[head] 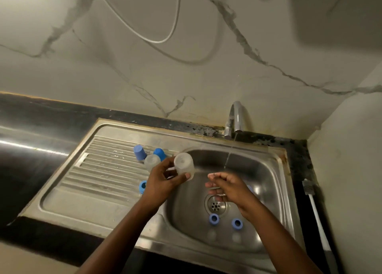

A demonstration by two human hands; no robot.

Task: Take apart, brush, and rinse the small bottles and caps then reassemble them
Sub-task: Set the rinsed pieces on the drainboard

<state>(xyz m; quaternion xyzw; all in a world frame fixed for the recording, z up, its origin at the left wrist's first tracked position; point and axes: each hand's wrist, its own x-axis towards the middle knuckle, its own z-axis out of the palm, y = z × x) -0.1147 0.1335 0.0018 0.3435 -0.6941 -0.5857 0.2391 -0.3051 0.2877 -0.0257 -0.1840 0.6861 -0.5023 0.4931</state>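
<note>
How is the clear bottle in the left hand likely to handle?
The bottle looks light: the left hand holds it up by a pinch alone. Possibly slippery, with the tap running nearby. Round sides: likely rolls if laid down.

left hand [165, 182] holding bottle [184, 166]: second bottle [152, 162] and blue caps [139, 152] crowd just beyond its knuckles, blue ring [142, 187] beside its wrist | between hands: open gap | right hand [227, 189]: water stream [227, 160] just ahead of its fingertips, two basin rings [214, 219] near its wrist
</note>
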